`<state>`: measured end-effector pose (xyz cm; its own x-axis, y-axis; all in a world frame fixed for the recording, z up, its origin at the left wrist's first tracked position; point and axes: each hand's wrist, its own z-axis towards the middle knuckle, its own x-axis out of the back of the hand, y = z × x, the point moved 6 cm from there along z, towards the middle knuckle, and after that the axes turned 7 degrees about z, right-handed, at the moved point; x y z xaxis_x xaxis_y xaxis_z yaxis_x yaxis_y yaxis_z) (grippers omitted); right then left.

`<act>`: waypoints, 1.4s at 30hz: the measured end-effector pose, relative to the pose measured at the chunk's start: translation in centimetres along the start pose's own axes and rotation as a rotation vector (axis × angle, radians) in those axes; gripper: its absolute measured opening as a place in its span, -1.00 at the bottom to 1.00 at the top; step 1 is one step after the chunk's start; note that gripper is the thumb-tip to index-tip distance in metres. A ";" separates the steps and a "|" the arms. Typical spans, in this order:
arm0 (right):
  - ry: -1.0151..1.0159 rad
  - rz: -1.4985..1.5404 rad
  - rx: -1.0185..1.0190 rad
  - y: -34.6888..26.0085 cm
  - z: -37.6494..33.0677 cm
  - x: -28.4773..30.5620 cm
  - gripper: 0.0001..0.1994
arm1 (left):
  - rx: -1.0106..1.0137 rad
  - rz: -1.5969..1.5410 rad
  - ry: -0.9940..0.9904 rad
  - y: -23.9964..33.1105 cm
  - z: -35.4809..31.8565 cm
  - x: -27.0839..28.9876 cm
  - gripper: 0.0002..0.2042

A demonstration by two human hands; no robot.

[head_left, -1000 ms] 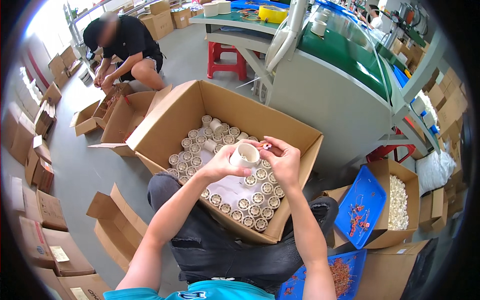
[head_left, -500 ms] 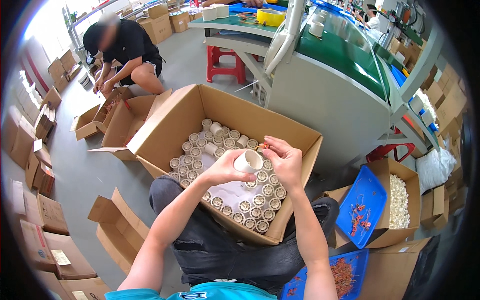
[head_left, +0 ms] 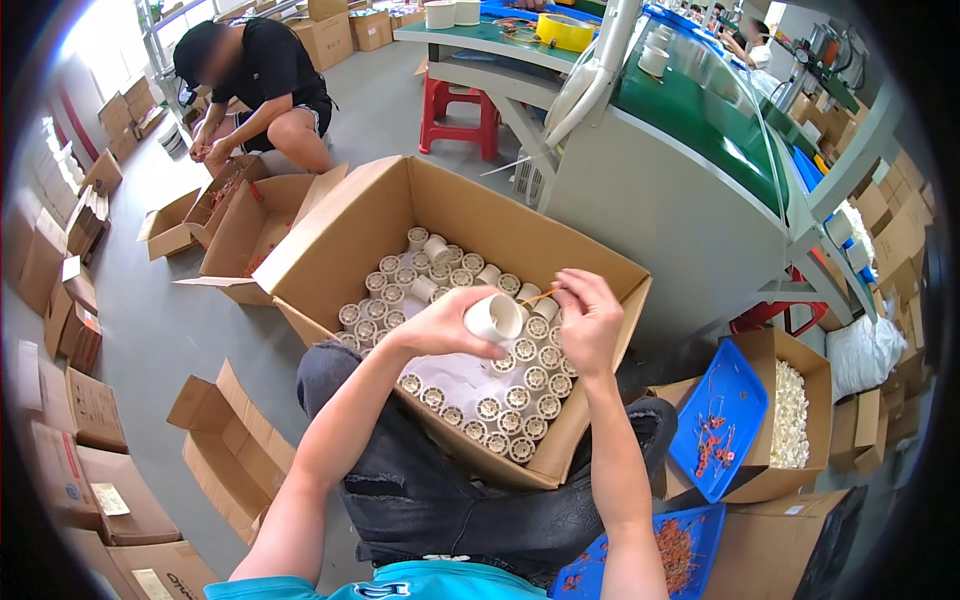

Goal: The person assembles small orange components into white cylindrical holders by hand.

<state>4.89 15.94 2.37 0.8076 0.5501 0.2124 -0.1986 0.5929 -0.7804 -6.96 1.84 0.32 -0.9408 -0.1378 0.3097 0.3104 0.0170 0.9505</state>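
- R hand (head_left: 590, 320): on my feed the thumb + fingertips are pinched together, hardly any gap, on a thin orange wire (head_left: 540, 297). Bit blurry, so can't tell exactly which fingers bear on it.
- Wire pos: sticks out of those tips to the L, twd the cup. Can't tell if its far end touches the rim.
- L hand (head_left: 445, 325): I see it curled round the outside of a white cup (head_left: 495, 318), thumb on the near side, open only as wide as the cup.
- Cup pos: tilted in the L fingers, mouth facing up + R. R fingertips are near it, not touching.
- Under both hands: big cardboard box (head_left: 520, 235) w/ lots of white holders (head_left: 487, 408), mostly slotted end up, a few on their sides.
- R of the knees: blue tray (head_left: 745, 390) w/ red + orange wire bits (head_left: 715, 445), sloping beside a carton of small white parts (head_left: 790, 410).
- Btm R: 2nd blue tray (head_left: 708, 540) w/ a pile of orange wires (head_left: 680, 555), partly behind the R forearm.
- Floor, L: open carton (head_left: 225, 445).
- Farther out: co-worker (head_left: 265, 75) in black crouched by cartons, top L; red stool (head_left: 440, 120) under a bench; green conveyor belt (head_left: 690, 120), top R.
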 end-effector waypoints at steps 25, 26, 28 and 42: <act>0.143 0.076 0.292 -3.6 -2.1 -0.2 -0.78 | -0.328 0.117 0.576 -0.1 0.6 -0.2 -0.50; 0.143 0.076 0.293 -3.7 -2.1 -0.2 -0.78 | -0.323 0.114 0.569 -0.1 0.6 -0.3 -0.50; 0.097 -0.044 0.365 -4.5 -2.0 -0.4 -0.78 | -0.321 0.117 0.566 -0.1 0.6 -0.2 -0.50; -0.274 -0.126 0.138 -4.0 -2.1 -2.6 -0.81 | -0.367 0.549 0.591 0.5 0.3 -0.8 -0.50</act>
<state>4.70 10.89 3.69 0.6549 0.5941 0.4670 -0.1950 0.7299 -0.6552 -6.06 2.24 0.53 -0.4534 -0.6946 0.5586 0.8171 -0.0736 0.5717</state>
